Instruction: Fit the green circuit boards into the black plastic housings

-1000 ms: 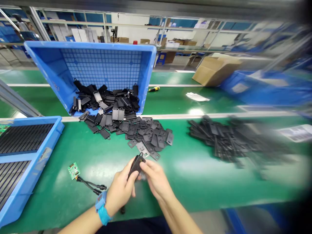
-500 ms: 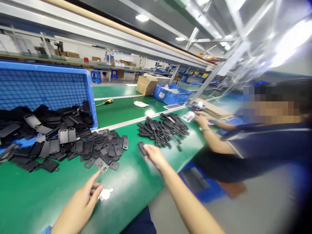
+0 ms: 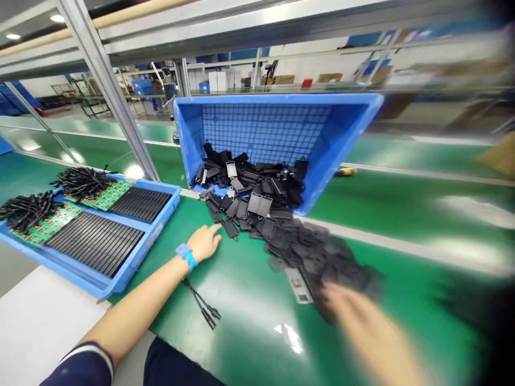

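My left hand (image 3: 204, 242) reaches out over the green bench toward the near edge of a heap of flat black plastic covers (image 3: 265, 214). Its fingers are stretched forward and hold nothing. A blue band sits on that wrist. The heap spills out of a tipped blue crate (image 3: 277, 123) onto the bench. My right hand (image 3: 362, 327) is low at the right, smeared by motion, close to the heap's near end and a grey metal plate (image 3: 298, 284). Its fingers cannot be made out.
A blue tray (image 3: 96, 236) at the left holds rows of black strips, green circuit boards (image 3: 44, 225) and bundles of black cables. A black twin cable (image 3: 203, 308) lies on the bench under my left forearm. A metal frame post (image 3: 116, 112) rises behind the tray.
The view has swung back left, away from the co-worker. My left hand has moved forward to the heap. My right hand no longer shows the black cover it held out to the right.
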Available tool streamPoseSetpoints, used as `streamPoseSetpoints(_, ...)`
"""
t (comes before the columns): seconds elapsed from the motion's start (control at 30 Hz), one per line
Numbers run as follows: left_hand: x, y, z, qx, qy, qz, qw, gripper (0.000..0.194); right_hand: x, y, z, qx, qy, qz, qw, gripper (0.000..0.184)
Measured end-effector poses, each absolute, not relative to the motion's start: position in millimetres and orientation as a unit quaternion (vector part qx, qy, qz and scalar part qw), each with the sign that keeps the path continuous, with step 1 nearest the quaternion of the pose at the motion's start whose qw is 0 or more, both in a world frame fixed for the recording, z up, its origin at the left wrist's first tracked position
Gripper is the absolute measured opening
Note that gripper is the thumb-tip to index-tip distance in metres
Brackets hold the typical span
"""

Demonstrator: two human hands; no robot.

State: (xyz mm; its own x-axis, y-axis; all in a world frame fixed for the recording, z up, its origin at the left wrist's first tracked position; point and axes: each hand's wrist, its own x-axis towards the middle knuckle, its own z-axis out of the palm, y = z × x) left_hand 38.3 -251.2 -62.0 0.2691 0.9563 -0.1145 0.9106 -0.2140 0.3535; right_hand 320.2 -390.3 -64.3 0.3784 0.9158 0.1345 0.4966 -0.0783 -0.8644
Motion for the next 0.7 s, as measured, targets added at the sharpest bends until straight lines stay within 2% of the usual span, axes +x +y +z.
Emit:
streamPoseSetpoints(0.07, 30, -228, -67, 0.773, 0.616, 0.055, 0.139, 0.045, 267, -388, -72, -0.606, -0.66, 0.278, 0.346, 0.013)
streamPoseSetpoints(0.17, 19, -207, -71, 0.787, 0.607, 0.041, 0.104, 0.044, 179, -378, -78, -0.533, -0.781, 0.239, 0.22, 0.018)
streamPoseSetpoints(0.33, -1, -208, -69, 0.835, 0.543, 0.037, 0.077, 0.033, 101, -361, -84, -0.534, -0.792, 0.233, 0.185, 0.015)
streamPoseSetpoints(0.4, -8, -213, -69, 0.853, 0.516, 0.031, 0.077, 0.031, 100, -364, -87, -0.541, -0.784, 0.242, 0.183, 0.007)
streamPoseSetpoints(0.57, -19, -228, -74, 0.871, 0.486, 0.037, 0.069, 0.039, 143, -394, -80, -0.589, -0.726, 0.269, 0.23, 0.009)
streamPoseSetpoints(0.63, -23, -234, -78, 0.878, 0.471, 0.047, 0.068, 0.046, 169, -408, -70, -0.598, -0.675, 0.319, 0.291, 0.01)
streamPoseSetpoints(0.7, -27, -235, -84, 0.88, 0.467, 0.055, 0.069, 0.048, 201, -419, -61, -0.603, -0.58, 0.388, 0.387, 0.009)
